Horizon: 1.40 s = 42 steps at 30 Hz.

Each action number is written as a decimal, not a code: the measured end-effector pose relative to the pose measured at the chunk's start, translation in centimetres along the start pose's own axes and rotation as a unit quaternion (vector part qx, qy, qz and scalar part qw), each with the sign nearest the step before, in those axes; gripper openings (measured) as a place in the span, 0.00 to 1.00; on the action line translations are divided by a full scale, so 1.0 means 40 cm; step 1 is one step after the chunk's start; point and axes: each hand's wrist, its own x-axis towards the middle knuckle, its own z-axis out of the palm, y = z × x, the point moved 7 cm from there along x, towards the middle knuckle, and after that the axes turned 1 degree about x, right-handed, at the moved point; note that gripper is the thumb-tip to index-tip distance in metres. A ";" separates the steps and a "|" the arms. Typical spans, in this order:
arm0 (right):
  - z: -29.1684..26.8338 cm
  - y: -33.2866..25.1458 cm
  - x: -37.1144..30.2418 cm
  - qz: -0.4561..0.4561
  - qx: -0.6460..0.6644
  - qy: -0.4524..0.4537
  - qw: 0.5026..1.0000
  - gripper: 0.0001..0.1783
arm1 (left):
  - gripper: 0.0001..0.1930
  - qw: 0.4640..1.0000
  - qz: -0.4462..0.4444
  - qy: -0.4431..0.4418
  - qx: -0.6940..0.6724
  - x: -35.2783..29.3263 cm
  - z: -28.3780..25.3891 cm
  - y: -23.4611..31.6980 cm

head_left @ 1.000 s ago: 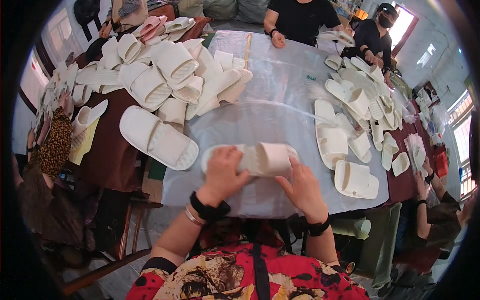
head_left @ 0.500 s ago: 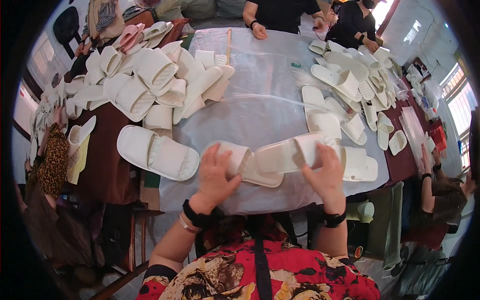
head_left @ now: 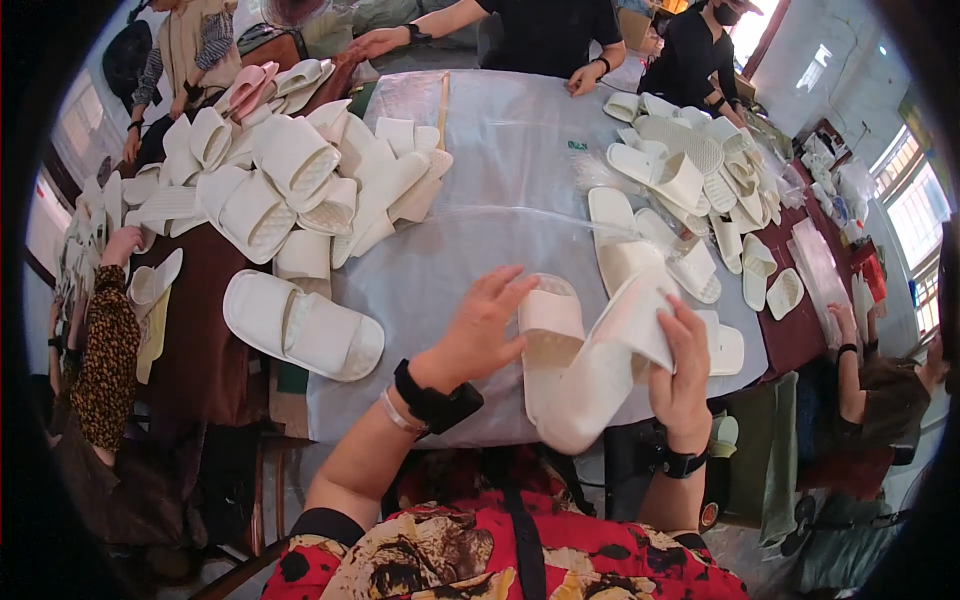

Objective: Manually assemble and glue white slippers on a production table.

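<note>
A white open-toed slipper (head_left: 606, 368) is tilted up off the table in my right hand (head_left: 686, 372), whose fingers are round the edge of its strap. Just left of it, and partly behind it, is a second white slipper (head_left: 552, 325) with its strap uppermost. My left hand (head_left: 484, 328) is beside that second slipper, fingers stretched out and thumb apart; whether a fingertip touches its edge I cannot tell. Further left, a single white slipper (head_left: 302, 328) lies flat on the plastic-covered table (head_left: 430, 285).
A large heap of white slippers (head_left: 275, 185) covers the table's left side, with a pink pair (head_left: 250, 88) at its back. Another heap (head_left: 690, 165) stands at the right. Several people work around the table, one in black (head_left: 550, 35) across from me.
My right hand has tipped its slipper up from nearly flat. The other slipper has turned and shifted right. My left hand has come off it, moving right and away from me.
</note>
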 end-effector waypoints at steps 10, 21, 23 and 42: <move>0.321 -0.151 0.093 -0.150 0.101 -0.147 0.972 0.23 | 0.19 0.957 -0.259 0.097 -0.091 -0.175 -0.129 -0.176; 0.332 -0.116 -0.003 -0.090 0.054 -0.191 0.976 0.17 | 0.11 0.984 -0.084 -0.047 0.147 0.107 -0.093 -0.342; 0.323 -0.117 -0.021 -0.090 0.057 -0.192 0.976 0.18 | 0.08 0.973 -0.093 0.005 0.213 0.145 -0.071 -0.388; 0.287 -0.111 -0.013 -0.098 0.078 -0.170 0.977 0.14 | 0.11 0.827 -0.181 0.412 -0.337 0.127 -0.411 -0.320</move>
